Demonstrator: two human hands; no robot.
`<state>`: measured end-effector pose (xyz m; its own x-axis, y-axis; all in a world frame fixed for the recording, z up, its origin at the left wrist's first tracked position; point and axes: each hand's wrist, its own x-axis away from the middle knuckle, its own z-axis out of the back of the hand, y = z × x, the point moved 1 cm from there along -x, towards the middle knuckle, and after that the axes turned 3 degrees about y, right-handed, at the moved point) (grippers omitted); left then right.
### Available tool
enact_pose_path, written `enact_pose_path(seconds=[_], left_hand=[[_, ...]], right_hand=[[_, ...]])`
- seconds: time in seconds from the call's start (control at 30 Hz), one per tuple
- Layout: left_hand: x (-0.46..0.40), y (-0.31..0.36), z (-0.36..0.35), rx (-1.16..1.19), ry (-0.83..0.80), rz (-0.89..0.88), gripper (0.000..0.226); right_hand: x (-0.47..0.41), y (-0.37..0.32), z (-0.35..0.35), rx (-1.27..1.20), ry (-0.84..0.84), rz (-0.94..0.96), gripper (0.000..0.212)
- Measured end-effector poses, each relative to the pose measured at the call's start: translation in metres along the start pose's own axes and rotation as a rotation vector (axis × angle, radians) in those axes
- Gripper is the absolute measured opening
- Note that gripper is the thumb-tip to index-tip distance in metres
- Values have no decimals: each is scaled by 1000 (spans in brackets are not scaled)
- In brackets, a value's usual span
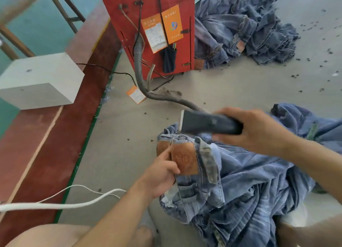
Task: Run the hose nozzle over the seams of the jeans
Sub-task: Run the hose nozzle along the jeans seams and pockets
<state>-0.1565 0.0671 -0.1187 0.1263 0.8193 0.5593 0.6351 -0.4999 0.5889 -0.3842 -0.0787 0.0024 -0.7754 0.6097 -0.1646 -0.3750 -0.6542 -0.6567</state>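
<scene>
Just above the left hand [162,174] pinching the jeans [240,182] waistband, the right hand [253,130] is gripping the hose nozzle [207,122]; its mouth should be tracking the seam closely.

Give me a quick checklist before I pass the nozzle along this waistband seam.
1. Nozzle gripped by the right hand: ok.
2. Left hand pinning the jeans at the leather patch: ok.
3. Nozzle mouth touching the seam: cannot tell, it is blurred and looks just above the waistband.
4. Hose running unkinked to the red machine: ok.
5. Left fingers clear of the nozzle's path: ok for now, they sit below it.
</scene>
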Motion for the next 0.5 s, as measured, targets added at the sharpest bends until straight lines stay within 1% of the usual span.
enact_pose_path(seconds=[0.03,0.07,0.1,0.13,0.17,0.2,0.23,0.27,0.3,0.33,0.37,0.4,0.43,0.47,0.5], left_hand=[[2,2,1,82,-33,-3,62],[3,3,4,142,-67,-13,52],[4,2,9,201,-56,-34,51],[3,-2,13,259,-44,9,68],[2,-8,16,310,-56,103,87],[1,-14,16,312,-59,175,92],[0,-21,12,270,-34,220,85],[-1,-25,6,190,-8,229,66],[-2,-27,3,117,24,203,41],[-3,-27,2,42,74,156,26],[-7,-27,5,14,135,100,36],[-9,-24,4,25,153,48,53],[-8,-17,2,63,128,1,67],[-3,-10,0,96,101,-47,73],[2,-3,0,132,67,-89,75]], right_hand=[[-2,4,9,-27,66,-31,31],[-3,9,19,-28,109,-54,30],[-3,15,28,-11,124,-65,32],[-2,22,36,9,111,-71,32],[1,28,40,38,66,-85,30],[5,33,42,86,-3,-97,29],[8,39,41,147,-83,-105,30],[11,44,38,204,-160,-107,33],[13,48,35,242,-221,-107,35],[14,52,32,262,-257,-109,37],[15,55,30,269,-273,-109,38],[15,57,30,270,-276,-102,39],[15,58,31,267,-276,-98,38],[15,58,33,261,-267,-93,38],[16,59,35,257,-250,-93,38]])
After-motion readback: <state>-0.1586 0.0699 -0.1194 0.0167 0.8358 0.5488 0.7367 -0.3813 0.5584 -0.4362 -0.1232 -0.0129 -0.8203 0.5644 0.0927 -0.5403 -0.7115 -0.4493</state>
